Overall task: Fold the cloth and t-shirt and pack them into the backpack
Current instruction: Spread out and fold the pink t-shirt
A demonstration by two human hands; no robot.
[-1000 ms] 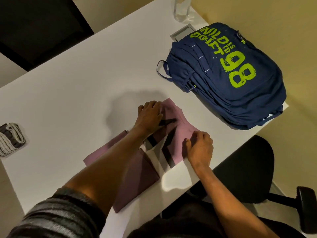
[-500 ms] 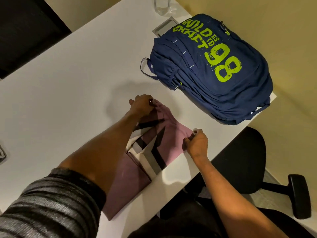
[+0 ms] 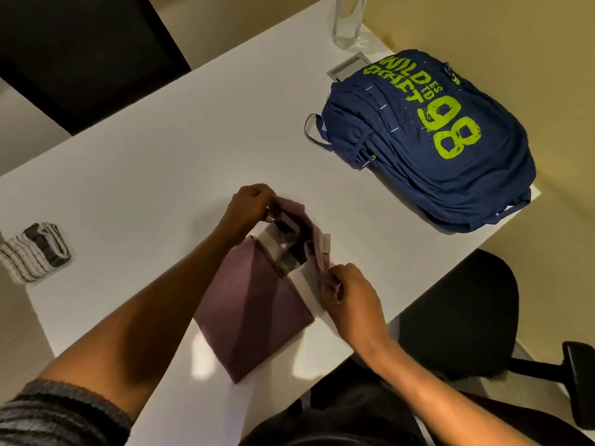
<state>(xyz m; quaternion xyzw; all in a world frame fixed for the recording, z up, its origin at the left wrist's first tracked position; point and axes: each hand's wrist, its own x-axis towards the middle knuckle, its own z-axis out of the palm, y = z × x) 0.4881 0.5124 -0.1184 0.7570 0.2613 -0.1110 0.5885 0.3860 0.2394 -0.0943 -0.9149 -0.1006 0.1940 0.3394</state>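
A mauve t-shirt (image 3: pixel 254 304) with a black, grey and white chevron print lies partly folded near the front edge of the white table (image 3: pixel 161 162). My left hand (image 3: pixel 248 207) pinches its far corner and my right hand (image 3: pixel 346 289) pinches its near-right corner. Between the hands the far end of the shirt is lifted off the table and curls back over the rest, with a small white label showing. A folded striped cloth (image 3: pixel 35 251) rests at the table's left edge. The navy backpack (image 3: pixel 431 136) with lime "98" print lies at the right, zipped as far as I can see.
A clear glass (image 3: pixel 347 20) stands at the table's far corner, beside a grey inset plate (image 3: pixel 346 69) partly under the backpack. A black office chair (image 3: pixel 463 317) sits right of the table's front edge. A dark panel (image 3: pixel 80 53) fills the upper left.
Both hands went from pressing the shirt flat to pinching its far corners. They have lifted that end and drawn it back toward me over the rest.
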